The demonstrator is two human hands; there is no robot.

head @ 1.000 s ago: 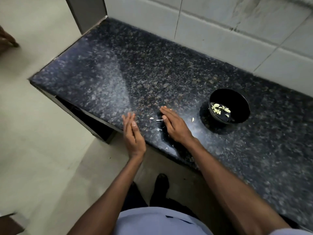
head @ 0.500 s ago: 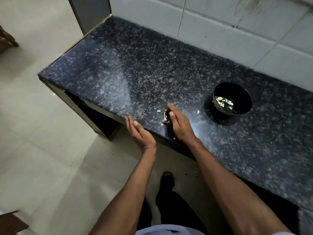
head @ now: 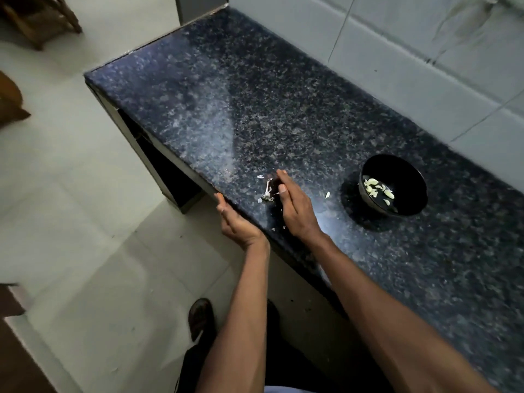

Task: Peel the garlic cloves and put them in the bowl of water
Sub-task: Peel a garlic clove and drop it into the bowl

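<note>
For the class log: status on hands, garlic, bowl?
Both hands open: right hand sweeping garlic skins, left hand at counter edge. Cloves in black bowl. Nothing blocking.

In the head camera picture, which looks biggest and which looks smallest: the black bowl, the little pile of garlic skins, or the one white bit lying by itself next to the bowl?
1. black bowl, clearly the largest.
2. pile of garlic skins, beside the right hand.
3. single white bit, the smallest.
All three sit on the countertop at much the same distance, so the order is safe.

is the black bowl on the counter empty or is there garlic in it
Not empty: the black bowl holds several pale peeled garlic cloves.
</note>
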